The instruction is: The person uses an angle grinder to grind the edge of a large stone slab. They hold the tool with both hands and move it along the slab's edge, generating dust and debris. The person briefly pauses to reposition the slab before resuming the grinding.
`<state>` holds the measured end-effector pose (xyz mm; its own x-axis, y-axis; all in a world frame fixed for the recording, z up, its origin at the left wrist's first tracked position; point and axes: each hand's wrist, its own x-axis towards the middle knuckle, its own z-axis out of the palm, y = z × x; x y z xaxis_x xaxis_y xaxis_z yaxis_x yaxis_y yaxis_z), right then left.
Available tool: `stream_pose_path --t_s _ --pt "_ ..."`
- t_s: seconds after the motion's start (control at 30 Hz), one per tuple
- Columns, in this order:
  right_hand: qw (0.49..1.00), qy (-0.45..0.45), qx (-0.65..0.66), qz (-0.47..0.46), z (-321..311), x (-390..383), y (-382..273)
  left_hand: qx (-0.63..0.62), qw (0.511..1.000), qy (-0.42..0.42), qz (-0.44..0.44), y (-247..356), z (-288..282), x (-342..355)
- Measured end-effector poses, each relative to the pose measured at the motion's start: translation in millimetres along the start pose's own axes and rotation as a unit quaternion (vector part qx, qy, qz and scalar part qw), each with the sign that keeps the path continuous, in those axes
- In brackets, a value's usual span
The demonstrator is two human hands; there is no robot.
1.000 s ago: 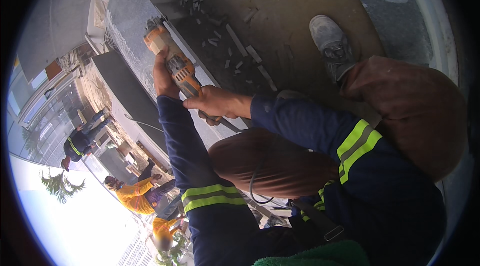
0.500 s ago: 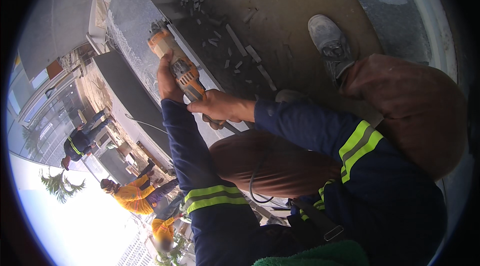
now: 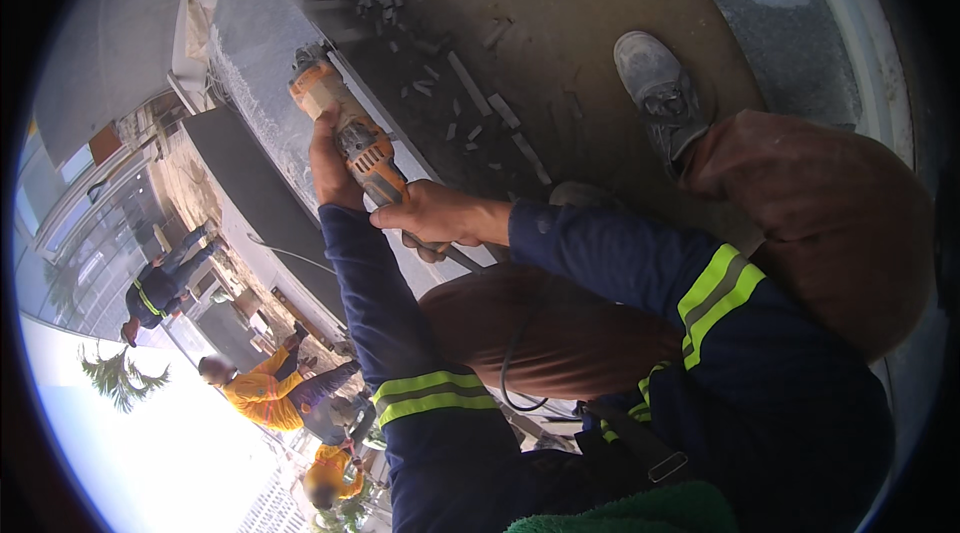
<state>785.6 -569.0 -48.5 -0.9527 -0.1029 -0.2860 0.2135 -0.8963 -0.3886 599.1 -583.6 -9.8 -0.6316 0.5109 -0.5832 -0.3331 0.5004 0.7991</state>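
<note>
An orange and black angle grinder, dusty at its head, lies slantwise in both my hands. My left hand is closed round the front of its body. The rear handle is wrapped by my right hand, from which a dark cord hangs. The grinder's head is over the edge of a grey stone slab that carries white dust. Its disc is hidden from this view. A narrow pale strip runs along the slab's edge beside the grinder.
Cut strips and broken chips litter the brown floor. My shoe stands on it to the right. A dark panel lies beyond the slab. Workers in yellow and one in dark clothing are in the left distance.
The grinder and both hands have shifted slightly to the left along the slab's edge. Haze shows near the slab's far end. Workers in the distance have moved a little.
</note>
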Motion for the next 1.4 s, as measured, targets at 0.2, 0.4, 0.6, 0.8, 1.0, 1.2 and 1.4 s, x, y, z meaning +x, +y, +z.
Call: stream_pose_path --t_s 0.2,0.4,0.6,0.8,1.0,1.2,1.4 --pt "1.000 0.009 0.000 0.004 -12.2 23.5 -31.5 0.001 0.999 0.030 -0.015 18.3 8.5 36.3" --pt "1.000 0.007 -0.012 0.001 -22.3 37.6 -41.2 0.001 1.000 0.021 -0.009 19.6 6.3 56.3" --pt "0.999 0.001 -0.034 -0.012 -29.9 48.0 -23.0 0.000 1.000 0.029 0.011 3.5 1.8 53.8" --pt "0.999 0.008 -0.034 -0.006 -32.8 61.0 -12.8 0.004 1.000 0.009 -0.010 -3.2 -16.9 65.3" --pt "1.000 0.006 -0.016 -0.004 -36.7 72.9 -17.5 -0.003 1.000 0.002 -0.015 -3.0 -23.9 82.9" --pt "1.000 0.012 -0.021 0.003 -32.2 76.8 -22.2 -0.011 1.000 -0.015 -0.012 1.9 -28.7 83.9" --pt "1.000 0.007 -0.007 0.008 -27.3 69.3 -10.9 -0.019 1.000 0.003 -0.023 -1.2 -22.0 69.1"
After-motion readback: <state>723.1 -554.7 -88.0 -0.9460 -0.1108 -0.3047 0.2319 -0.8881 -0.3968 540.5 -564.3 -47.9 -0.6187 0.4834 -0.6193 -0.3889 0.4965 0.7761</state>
